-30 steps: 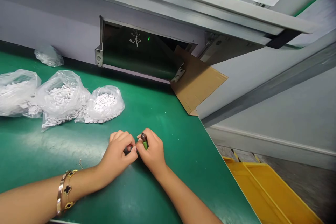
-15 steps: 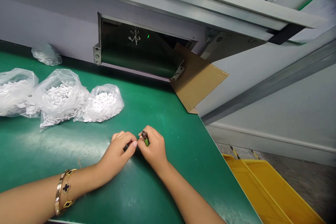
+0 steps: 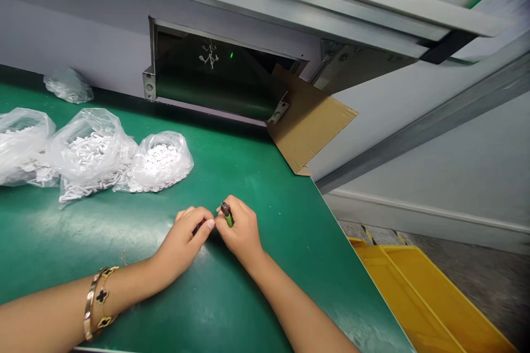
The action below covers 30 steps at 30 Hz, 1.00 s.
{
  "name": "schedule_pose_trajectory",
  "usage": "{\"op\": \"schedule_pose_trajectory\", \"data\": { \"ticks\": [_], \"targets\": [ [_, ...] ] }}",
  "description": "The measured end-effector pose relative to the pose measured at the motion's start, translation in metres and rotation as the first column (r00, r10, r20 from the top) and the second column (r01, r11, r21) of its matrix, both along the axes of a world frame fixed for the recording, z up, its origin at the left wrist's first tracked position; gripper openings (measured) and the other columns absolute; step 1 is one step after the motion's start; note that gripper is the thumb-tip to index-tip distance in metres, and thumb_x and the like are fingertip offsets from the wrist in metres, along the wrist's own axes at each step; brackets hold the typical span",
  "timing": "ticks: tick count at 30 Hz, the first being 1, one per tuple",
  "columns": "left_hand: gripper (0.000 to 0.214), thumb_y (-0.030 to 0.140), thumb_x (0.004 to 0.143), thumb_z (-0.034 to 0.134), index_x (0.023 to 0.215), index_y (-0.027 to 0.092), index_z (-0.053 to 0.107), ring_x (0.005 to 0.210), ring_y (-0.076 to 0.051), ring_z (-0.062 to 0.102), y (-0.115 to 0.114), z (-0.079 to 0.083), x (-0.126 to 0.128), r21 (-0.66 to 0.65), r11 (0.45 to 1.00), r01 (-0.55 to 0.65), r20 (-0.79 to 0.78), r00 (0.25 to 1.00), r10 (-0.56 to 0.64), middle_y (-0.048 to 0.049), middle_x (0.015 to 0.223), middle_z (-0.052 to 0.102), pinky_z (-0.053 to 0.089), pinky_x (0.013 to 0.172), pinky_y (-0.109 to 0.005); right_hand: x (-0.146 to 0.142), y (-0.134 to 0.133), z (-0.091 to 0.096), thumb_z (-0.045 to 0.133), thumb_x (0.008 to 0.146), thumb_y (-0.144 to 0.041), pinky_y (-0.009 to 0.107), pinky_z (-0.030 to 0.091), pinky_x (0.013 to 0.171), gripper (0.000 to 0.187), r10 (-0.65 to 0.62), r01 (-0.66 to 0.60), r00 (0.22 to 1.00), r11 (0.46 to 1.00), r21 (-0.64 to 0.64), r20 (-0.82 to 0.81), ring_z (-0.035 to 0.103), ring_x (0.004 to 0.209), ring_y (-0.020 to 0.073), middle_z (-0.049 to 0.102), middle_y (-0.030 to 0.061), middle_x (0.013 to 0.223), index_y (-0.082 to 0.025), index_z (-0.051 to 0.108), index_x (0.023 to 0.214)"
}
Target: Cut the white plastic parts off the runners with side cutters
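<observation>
My right hand (image 3: 242, 231) is closed around small green-handled pliers (image 3: 227, 213); their dark metal head sticks up between thumb and index finger. Close beside it, my left hand (image 3: 188, 237) is closed in a pinch, thumb against the bent index finger. Whatever it may hold is hidden behind the fingers. The fingertips of both hands meet or nearly meet just above the green table (image 3: 199, 309). Farther off to the left stands an open clear bag of small white discs (image 3: 161, 160), and next to it an open bag of white elongated pieces (image 3: 91, 149).
Another bag of white pieces (image 3: 25, 149) is at the far left, with a crumpled clear bag (image 3: 68, 85) behind. A conveyor opening (image 3: 215, 88) in the wall carries a branched white plastic piece (image 3: 209, 57). Cardboard (image 3: 310, 121) leans there. A yellow bin (image 3: 426, 298) stands beyond the table's right edge.
The view has shifted slightly. Both hands keep nearly the same pose, and the pliers remain in my right hand, their head turned a little.
</observation>
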State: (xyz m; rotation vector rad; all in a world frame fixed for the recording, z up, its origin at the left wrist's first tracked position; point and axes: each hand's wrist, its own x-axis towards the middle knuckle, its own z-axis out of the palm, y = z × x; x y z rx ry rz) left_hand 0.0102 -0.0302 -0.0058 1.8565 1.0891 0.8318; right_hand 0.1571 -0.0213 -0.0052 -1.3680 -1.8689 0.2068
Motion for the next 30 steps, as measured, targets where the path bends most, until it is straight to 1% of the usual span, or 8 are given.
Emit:
{"op": "schedule_pose_trajectory", "data": {
  "ticks": [4, 6, 11, 18, 24, 27, 30],
  "targets": [
    [0.024, 0.033, 0.09, 0.033, 0.074, 0.021, 0.046, 0.072, -0.014, 0.047, 0.0005, -0.0013, 0.0005, -0.051, 0.999, 0.013, 0.034, 0.999, -0.012, 0.0024, 0.072, 0.05, 0.037, 0.071, -0.028, 0.0016, 0.001, 0.0016, 0.041, 0.071, -0.013, 0.025, 0.031, 0.055, 0.015, 0.027, -0.035, 0.995, 0.996, 0.087, 0.095, 0.038, 0.055, 0.0124, 0.04, -0.0029, 0.058, -0.022, 0.032, 0.062],
    [0.024, 0.032, 0.09, 0.033, 0.073, 0.02, 0.046, 0.071, -0.014, 0.047, 0.0005, -0.0006, 0.0008, -0.058, 0.998, 0.014, 0.046, 0.999, -0.011, 0.0021, 0.071, 0.05, 0.037, 0.069, -0.027, 0.0017, 0.0011, 0.0028, 0.041, 0.072, -0.013, 0.026, 0.031, 0.056, 0.016, 0.03, -0.044, 0.992, 0.993, 0.11, 0.125, 0.037, 0.055, 0.0127, 0.039, -0.0028, 0.057, -0.022, 0.032, 0.062],
    [0.023, 0.031, 0.088, 0.033, 0.071, 0.02, 0.044, 0.069, -0.014, 0.047, 0.0, 0.0022, 0.001, -0.058, 0.998, -0.006, 0.04, 0.999, 0.008, 0.0022, 0.069, 0.049, 0.038, 0.068, -0.027, 0.0011, 0.0011, 0.0031, 0.04, 0.072, -0.014, 0.026, 0.03, 0.056, 0.015, 0.038, -0.053, 0.99, 0.993, 0.11, 0.133, 0.036, 0.055, 0.0128, 0.039, -0.0028, 0.057, -0.023, 0.032, 0.062],
    [0.024, 0.034, 0.089, 0.033, 0.073, 0.02, 0.044, 0.071, -0.014, 0.046, -0.0001, 0.0013, 0.001, -0.098, 0.995, 0.008, 0.064, 0.998, -0.002, 0.0018, 0.07, 0.049, 0.037, 0.067, -0.026, 0.001, 0.0025, 0.0004, 0.04, 0.07, -0.012, 0.025, 0.029, 0.054, 0.017, 0.035, -0.044, 0.994, 0.995, 0.091, 0.1, 0.036, 0.055, 0.0123, 0.037, -0.0035, 0.057, -0.023, 0.029, 0.063],
    [0.024, 0.033, 0.089, 0.032, 0.073, 0.02, 0.044, 0.071, -0.014, 0.045, 0.0004, 0.0011, 0.0016, -0.122, 0.992, 0.027, 0.068, 0.997, -0.019, 0.0022, 0.071, 0.048, 0.036, 0.068, -0.026, 0.0029, 0.0029, 0.0005, 0.042, 0.072, -0.012, 0.025, 0.029, 0.055, 0.016, 0.022, -0.046, 0.988, 0.987, 0.155, 0.15, 0.035, 0.054, 0.0122, 0.039, -0.0035, 0.057, -0.022, 0.033, 0.063],
    [0.023, 0.031, 0.089, 0.033, 0.072, 0.02, 0.043, 0.07, -0.014, 0.045, 0.0005, 0.0007, 0.0015, -0.11, 0.994, 0.021, 0.061, 0.998, -0.014, 0.0023, 0.07, 0.047, 0.035, 0.068, -0.026, 0.0031, 0.0023, 0.0007, 0.043, 0.073, -0.013, 0.026, 0.03, 0.057, 0.015, 0.026, -0.055, 0.985, 0.985, 0.165, 0.172, 0.036, 0.056, 0.0126, 0.04, -0.0029, 0.058, -0.022, 0.034, 0.064],
    [0.022, 0.03, 0.089, 0.033, 0.071, 0.02, 0.042, 0.07, -0.014, 0.045, 0.0006, 0.0006, 0.0015, -0.088, 0.996, 0.011, 0.051, 0.999, -0.007, 0.0022, 0.071, 0.048, 0.034, 0.068, -0.026, 0.0022, 0.0018, 0.0008, 0.043, 0.072, -0.013, 0.025, 0.03, 0.056, 0.016, 0.028, -0.052, 0.987, 0.988, 0.149, 0.158, 0.036, 0.056, 0.0126, 0.039, -0.0033, 0.058, -0.022, 0.033, 0.064]
  ]
}}
